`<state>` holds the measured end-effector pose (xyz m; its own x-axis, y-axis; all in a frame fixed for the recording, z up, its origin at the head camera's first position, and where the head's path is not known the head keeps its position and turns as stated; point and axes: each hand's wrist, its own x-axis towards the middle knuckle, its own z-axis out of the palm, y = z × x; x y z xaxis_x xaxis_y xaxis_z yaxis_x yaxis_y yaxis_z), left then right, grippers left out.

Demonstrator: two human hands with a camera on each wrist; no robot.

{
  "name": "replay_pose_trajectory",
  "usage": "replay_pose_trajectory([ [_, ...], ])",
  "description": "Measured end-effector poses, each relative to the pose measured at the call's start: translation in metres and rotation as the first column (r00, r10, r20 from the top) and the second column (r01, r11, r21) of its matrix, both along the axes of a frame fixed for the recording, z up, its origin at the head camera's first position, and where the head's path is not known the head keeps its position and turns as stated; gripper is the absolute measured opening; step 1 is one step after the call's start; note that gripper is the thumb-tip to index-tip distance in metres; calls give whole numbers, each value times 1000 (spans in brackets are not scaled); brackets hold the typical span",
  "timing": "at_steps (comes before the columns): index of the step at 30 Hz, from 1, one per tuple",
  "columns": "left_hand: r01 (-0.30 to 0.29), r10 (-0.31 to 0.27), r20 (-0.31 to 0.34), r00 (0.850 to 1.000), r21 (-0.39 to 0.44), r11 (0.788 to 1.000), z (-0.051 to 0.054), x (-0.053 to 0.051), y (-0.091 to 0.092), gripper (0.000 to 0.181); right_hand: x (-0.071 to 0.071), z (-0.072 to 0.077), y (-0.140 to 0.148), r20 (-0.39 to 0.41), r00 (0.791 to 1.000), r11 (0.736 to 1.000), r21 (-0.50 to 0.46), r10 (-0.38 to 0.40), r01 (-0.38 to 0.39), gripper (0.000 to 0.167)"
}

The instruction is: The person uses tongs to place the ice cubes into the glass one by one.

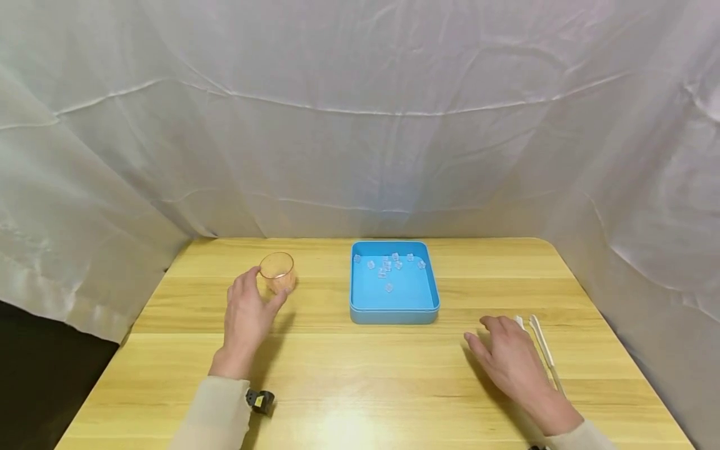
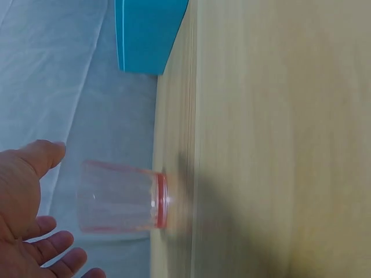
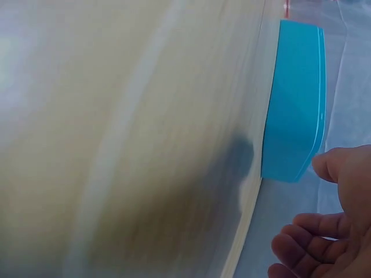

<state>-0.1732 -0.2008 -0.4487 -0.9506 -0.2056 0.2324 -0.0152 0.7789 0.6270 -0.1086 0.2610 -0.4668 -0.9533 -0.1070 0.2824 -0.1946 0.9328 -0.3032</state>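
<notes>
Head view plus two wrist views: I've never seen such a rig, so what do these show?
There is no machine: a person works bare-handed. The wide picture comes from a camera on the head; the others come from one on each wrist, so the pale wooden table appears sideways there. On it stand a see-through orange-tinted cup and a square blue tray holding small clear lumps; what look like white-tipped tongs lie near the right hand. The left hand spreads near the cup without visibly gripping it; the right hovers, holding nothing.
</notes>
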Motion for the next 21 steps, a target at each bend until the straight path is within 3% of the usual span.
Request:
replay_pose_trajectory([
  [6, -15, 11, 67, 998, 47, 999, 2, -11, -8, 93, 7, 1, 13, 27, 999, 999, 8, -33, 33, 50],
  [14, 8, -19, 133, 991, 78, 997, -4, -29, -14, 102, 15, -1, 27, 43, 997, 997, -33, -64, 65, 50],
  [21, 50, -63, 135, 989, 100, 994, -10, -43, -15, 107, 17, -1, 31, 67, 994, 995, -50, -84, 88, 50],
])
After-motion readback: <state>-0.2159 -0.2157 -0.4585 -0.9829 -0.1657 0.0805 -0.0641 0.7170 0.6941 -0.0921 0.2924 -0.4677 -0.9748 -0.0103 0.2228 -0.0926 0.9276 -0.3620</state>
